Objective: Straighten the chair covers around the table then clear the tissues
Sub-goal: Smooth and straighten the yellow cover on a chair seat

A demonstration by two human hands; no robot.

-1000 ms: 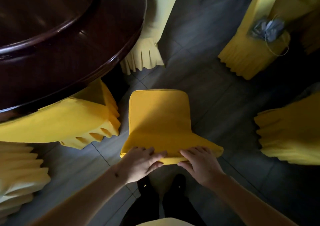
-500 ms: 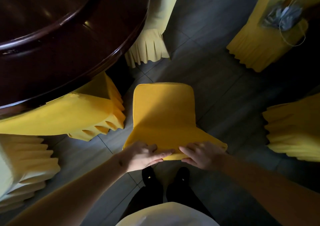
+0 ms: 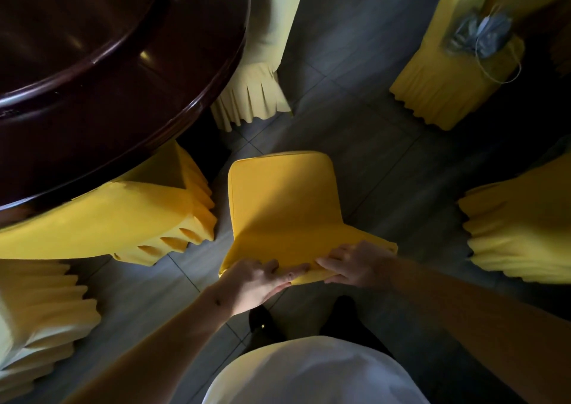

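Observation:
A chair in a yellow cover stands just in front of me, seen from above. My left hand and my right hand both grip the cover along the top edge of the chair back, fingers curled over the fabric. A dark round wooden table fills the upper left. A crumpled grey tissue-like bundle with a thin cord lies on the seat of a yellow-covered chair at the upper right.
More covered chairs ring the spot: one tucked under the table, a pale one at the far left, a pale one beyond the table, one at the right. Grey tiled floor lies between them.
The view has tilted and drawn slightly closer over the chair. Both hands stay on the top edge of the cover, with the left fingers slid a little toward the right hand.

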